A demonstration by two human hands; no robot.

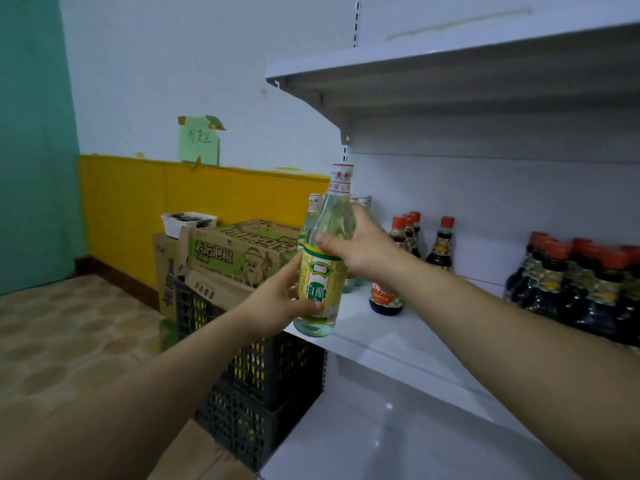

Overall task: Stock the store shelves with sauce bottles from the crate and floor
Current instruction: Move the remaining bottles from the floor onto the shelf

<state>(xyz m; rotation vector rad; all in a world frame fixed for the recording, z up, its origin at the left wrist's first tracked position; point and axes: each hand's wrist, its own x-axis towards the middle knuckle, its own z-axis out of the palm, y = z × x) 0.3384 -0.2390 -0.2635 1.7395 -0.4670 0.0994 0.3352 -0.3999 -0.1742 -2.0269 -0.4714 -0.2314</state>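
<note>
Bottle (322,271) is clamped in both grips, left hand (280,299) low, right hand (360,247) higher. Its bottom is at the shelf (398,344) edge under them. Letting go now could tip it off.

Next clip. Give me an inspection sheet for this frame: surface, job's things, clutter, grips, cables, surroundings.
Surface: white middle shelf, bare at its front; upper shelf above it.
Job's things: clear vinegar bottle, slightly tilted, base at the shelf's front left corner; cannot tell whether it rests there. More clear bottles behind it; dark sauce bottles with red caps further right.
Clutter: cardboard boxes and a white tray stacked on black crates beside the shelf.
Grips: left hand holds the bottle's label; right hand holds its shoulder.
Cables: nothing seen.
Surroundings: tiled floor, yellow wall panel, green note.
</note>
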